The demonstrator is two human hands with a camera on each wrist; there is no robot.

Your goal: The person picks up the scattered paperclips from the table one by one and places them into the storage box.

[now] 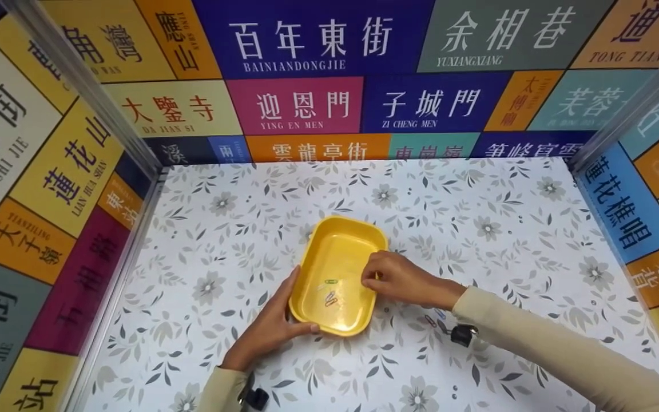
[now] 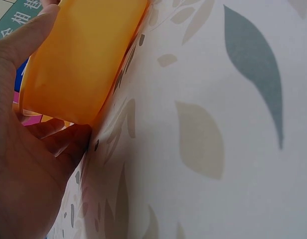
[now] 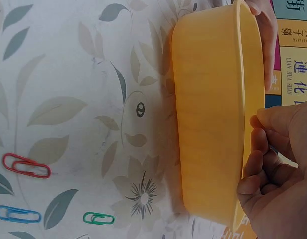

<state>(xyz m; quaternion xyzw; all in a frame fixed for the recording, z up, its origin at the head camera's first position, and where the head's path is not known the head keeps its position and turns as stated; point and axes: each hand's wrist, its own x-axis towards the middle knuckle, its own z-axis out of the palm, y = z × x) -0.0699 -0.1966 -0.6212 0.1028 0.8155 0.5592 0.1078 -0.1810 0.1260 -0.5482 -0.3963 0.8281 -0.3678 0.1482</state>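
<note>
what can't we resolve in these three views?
- Right hand: fingertips pinch over the yellow plastic tray; what they hold is too small in the head view and hidden by the fingers in the right wrist view.
- Left hand: left wrist view is filled by palm and tray wall; the tray's inside is hidden.
- Paper clips in the tray: too small to count.

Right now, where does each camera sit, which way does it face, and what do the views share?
Head: above, looking down at the yellow tray with both hands and sleeves.
Left wrist: low beside the tray's wall, the left hand gripping it.
Right wrist: low at the other side, the right hand pinching something thin over the rim; paper clips on the tablecloth.
Shared: all three show the tray.
</note>
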